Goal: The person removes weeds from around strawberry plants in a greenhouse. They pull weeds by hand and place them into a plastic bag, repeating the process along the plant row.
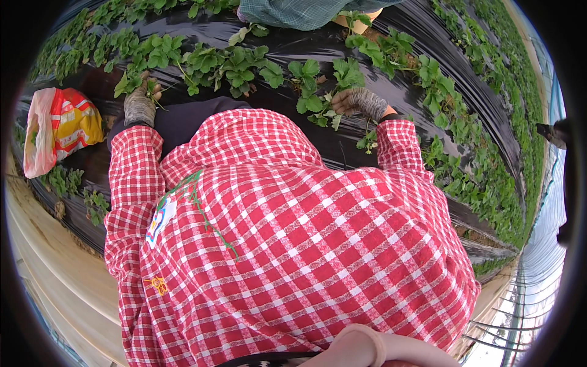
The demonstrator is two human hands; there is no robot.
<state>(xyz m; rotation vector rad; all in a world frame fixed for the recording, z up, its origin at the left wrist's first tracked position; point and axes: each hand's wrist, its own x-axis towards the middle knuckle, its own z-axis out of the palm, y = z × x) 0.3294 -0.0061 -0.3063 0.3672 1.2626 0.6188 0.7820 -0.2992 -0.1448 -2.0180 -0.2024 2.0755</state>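
My left hand (pixel 142 98), in a grey knit glove, is closed around green strawberry leaves and stems (pixel 150 88) at the left of the plant row. My right hand (pixel 357 102), also gloved, curls palm-down beside a strawberry plant (pixel 309 87) further right. Its fingertips meet the leaves at the plant's side, and whether they grip a stem is hidden. Between the hands, leafy strawberry plants (pixel 229 69) grow up through black plastic mulch film (pixel 275 98), with a few brown, withered leaves low among them.
A red, yellow and white plastic bag (pixel 69 126) stands left of my left arm. Across the row, a person in teal checked cloth (pixel 293 13) bends near a tan object (pixel 364 22). More strawberry rows (pixel 458 174) run right, towards the greenhouse's framed plastic wall (pixel 527 293).
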